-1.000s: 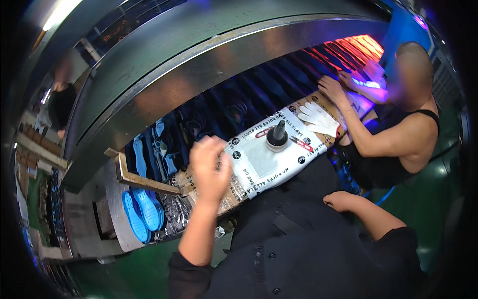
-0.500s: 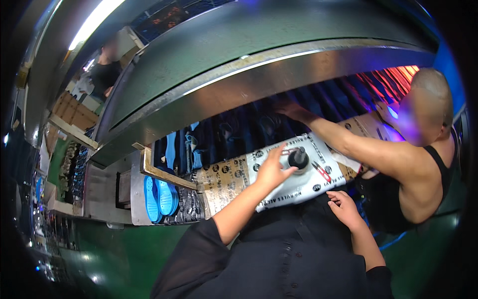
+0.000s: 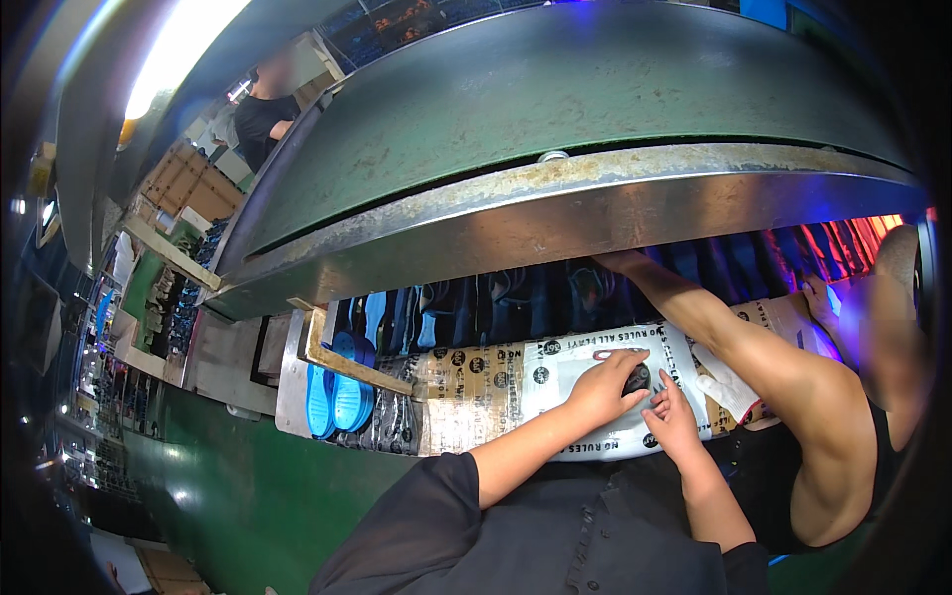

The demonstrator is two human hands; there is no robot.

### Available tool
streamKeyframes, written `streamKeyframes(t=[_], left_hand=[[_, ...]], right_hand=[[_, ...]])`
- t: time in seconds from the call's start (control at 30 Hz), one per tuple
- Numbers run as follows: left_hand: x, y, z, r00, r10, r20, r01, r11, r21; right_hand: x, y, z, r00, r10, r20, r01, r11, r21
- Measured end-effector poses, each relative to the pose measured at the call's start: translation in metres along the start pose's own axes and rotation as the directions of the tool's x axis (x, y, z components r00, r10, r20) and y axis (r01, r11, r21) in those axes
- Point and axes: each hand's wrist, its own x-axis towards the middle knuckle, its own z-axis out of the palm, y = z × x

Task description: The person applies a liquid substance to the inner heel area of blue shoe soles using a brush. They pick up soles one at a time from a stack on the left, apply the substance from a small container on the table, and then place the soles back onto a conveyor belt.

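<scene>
While your left hand [image 3: 605,387] curls over small black round knob-like object [image 3: 638,379], fingers bent around it, your right hand [image 3: 672,421] sits just beside, fingers loosely together, tips touching same object. Object rests on white printed plastic sheet [image 3: 575,372] covering tabletop [image 3: 466,397]. Co-worker's bare arm [image 3: 734,342] reaches across from right toward dark moulds [image 3: 496,302] under grey metal hood [image 3: 555,213]. Blue shoe soles [image 3: 335,402] lie at tabletop's left end, well apart from hands.

A long grey metal hood [image 3: 555,119] curves over the conveyor. Blue shoe soles [image 3: 335,402] lie at the left end, and cardboard boxes [image 3: 183,183] are stacked far left.
</scene>
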Motion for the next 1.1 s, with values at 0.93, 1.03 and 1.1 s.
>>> streamKeyframes(t=[0.93,1.03,1.1], left_hand=[[0.030,0.025,-0.047,0.967,-0.253,-0.026,0.215,0.866,-0.452],[0.031,0.037,-0.051,0.951,-0.307,0.017,0.267,0.794,-0.546],[0.029,0.038,-0.052,0.937,-0.347,0.034,0.296,0.740,-0.603]], right_hand=[[0.047,-0.043,0.009,0.985,-0.077,-0.154,0.048,0.981,-0.188],[0.051,-0.049,0.017,0.984,0.033,-0.175,-0.028,0.999,0.030],[0.051,-0.047,0.022,0.982,-0.013,-0.186,0.009,1.000,-0.019]])
